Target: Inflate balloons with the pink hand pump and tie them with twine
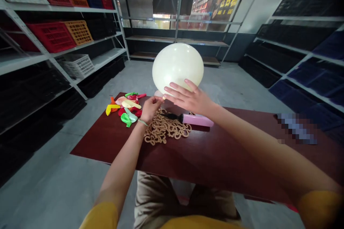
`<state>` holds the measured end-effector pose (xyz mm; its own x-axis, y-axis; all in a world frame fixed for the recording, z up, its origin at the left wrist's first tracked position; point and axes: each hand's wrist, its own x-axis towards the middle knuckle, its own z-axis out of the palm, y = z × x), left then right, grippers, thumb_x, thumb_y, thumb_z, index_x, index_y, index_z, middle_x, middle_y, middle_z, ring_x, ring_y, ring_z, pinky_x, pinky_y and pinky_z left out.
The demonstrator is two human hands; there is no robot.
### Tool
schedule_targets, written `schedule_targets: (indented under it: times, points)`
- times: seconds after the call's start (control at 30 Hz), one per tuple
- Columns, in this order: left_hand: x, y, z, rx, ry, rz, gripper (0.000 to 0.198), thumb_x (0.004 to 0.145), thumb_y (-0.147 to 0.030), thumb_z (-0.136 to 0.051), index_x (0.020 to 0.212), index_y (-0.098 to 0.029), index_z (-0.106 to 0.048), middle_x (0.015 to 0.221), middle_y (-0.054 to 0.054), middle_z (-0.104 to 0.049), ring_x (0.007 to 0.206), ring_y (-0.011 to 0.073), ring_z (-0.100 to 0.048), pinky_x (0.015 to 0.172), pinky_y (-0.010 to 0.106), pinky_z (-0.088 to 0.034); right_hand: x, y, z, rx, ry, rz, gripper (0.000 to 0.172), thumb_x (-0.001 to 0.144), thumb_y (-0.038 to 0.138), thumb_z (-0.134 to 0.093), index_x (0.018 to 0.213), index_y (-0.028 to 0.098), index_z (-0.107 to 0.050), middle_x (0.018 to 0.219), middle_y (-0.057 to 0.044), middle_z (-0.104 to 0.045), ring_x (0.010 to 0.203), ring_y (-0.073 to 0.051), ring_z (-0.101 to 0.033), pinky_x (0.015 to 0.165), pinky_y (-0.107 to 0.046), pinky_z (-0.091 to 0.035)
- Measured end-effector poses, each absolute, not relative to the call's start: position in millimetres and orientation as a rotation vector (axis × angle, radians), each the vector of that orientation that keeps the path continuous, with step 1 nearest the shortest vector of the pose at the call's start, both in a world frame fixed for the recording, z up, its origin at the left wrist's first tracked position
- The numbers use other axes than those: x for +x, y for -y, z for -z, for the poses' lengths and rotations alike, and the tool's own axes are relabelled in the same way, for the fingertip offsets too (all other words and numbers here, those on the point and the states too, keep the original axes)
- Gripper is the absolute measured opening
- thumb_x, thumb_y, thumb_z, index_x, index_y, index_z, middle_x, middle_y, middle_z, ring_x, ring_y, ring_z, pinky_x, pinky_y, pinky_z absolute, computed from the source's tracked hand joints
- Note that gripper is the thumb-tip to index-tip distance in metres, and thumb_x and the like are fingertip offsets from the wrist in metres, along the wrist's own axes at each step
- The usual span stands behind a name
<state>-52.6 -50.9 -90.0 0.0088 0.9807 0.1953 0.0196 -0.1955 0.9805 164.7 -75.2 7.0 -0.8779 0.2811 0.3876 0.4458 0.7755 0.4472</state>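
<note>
1. Inflated pale-yellow balloon (177,66) — over the far edge of the table, 12 o'clock from the person.
2. Left hand (150,109) — pinched narrow on the balloon's neck, at its 7 o'clock.
3. Right hand (189,97) — fingers spread wide, flat against the balloon's underside.
4. Risk, as judged: a loosened pinch would let air out; a fingernail could burst the skin.
5. Dark red table (215,157) — carries limp coloured balloons (126,109), a heap of tan clips (163,130), a pink hand pump (195,119).
6. Room: grey floor, metal shelving (53,50) with crates.

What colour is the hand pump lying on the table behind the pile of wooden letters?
The plastic hand pump is pink with a black nozzle, seen in the head view.
</note>
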Motion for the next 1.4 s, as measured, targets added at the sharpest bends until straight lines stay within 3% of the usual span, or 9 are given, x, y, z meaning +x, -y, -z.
schedule_targets:
  times: [0.07, 0.17, 0.27, 0.43, 0.83, 1.2, 1.4]
  points:
    - [-62, 47, 104, 1.378, -1.21, -1.366, 0.031, 0.077, -0.043, -0.069, 0.088, -0.014, -0.067, 0.071, 0.001, -0.065, 0.06, 0.0114, -0.053, 0.059, 0.024, -0.041, 152, 85, 17, -0.634, 2.629, 0.705, 0.045, 0.093, 0.016, -0.052, 0.136, 0.032, -0.051, 0.138, -0.002, -0.058, 0.133, -0.024, -0.042, 0.108, -0.049, -0.024]
    - [-71, 44, 121, 1.434, -1.339, -1.352, 0.027, 0.079, -0.04, -0.066, 0.088, -0.015, -0.068, 0.079, 0.004, -0.069, 0.07, 0.0148, -0.06, 0.067, 0.026, -0.045, 129, 98, 57, -0.743, 2.694, 0.532, 0.021, 0.096, 0.025, -0.05, 0.109, 0.027, -0.066, 0.102, -0.002, -0.072, 0.107, -0.022, -0.054, 0.097, -0.045, -0.027]
    - [-73, 43, 128, 1.489, -1.422, -1.304, 0.024, 0.08, -0.039, -0.065, 0.087, -0.016, -0.068, 0.082, 0.004, -0.071, 0.075, 0.0162, -0.062, 0.071, 0.027, -0.045, 111, 106, 89, -0.785, 2.738, 0.408, 0.021, 0.096, 0.038, -0.053, 0.101, 0.023, -0.067, 0.095, -0.004, -0.071, 0.099, -0.022, -0.053, 0.09, -0.043, -0.029]
    - [-72, 45, 128, 1.512, -1.453, -1.245, 0.024, 0.08, -0.039, -0.065, 0.087, -0.017, -0.068, 0.079, 0.004, -0.07, 0.071, 0.0154, -0.06, 0.067, 0.026, -0.044, 103, 104, 102, -0.797, 2.737, 0.355, 0.021, 0.097, 0.029, -0.048, 0.088, 0.022, -0.066, 0.087, -0.004, -0.069, 0.093, -0.022, -0.054, 0.082, -0.039, -0.031]
    - [-68, 52, 120, 1.525, -1.429, -1.312, 0.023, 0.085, -0.038, -0.06, 0.09, -0.017, -0.068, 0.078, 0.003, -0.069, 0.069, 0.0147, -0.06, 0.067, 0.025, -0.045, 141, 87, 5, -1.055, 2.37, -0.002, 0.013, 0.094, 0.026, -0.049, 0.089, 0.021, -0.06, 0.088, -0.005, -0.068, 0.082, -0.017, -0.06, 0.07, -0.03, -0.044]
    - [-61, 61, 114, 1.618, -1.473, -1.334, 0.022, 0.088, -0.039, -0.06, 0.091, -0.019, -0.068, 0.08, 0.002, -0.07, 0.073, 0.0152, -0.063, 0.071, 0.025, -0.045, 116, 65, -92, -1.152, 2.197, -0.038, 0.019, 0.095, 0.035, -0.048, 0.097, 0.02, -0.059, 0.087, -0.002, -0.065, 0.084, -0.017, -0.061, 0.074, -0.03, -0.045]
    - [-58, 65, 113, 1.792, -1.52, -1.393, 0.02, 0.09, -0.035, -0.057, 0.094, -0.019, -0.068, 0.089, 0.005, -0.071, 0.08, 0.0174, -0.064, 0.077, 0.028, -0.046, 80, 33, -103, -1.185, 2.164, -0.088, 0.018, 0.093, 0.033, -0.049, 0.092, 0.018, -0.059, 0.082, -0.003, -0.063, 0.082, -0.016, -0.06, 0.073, -0.029, -0.045]
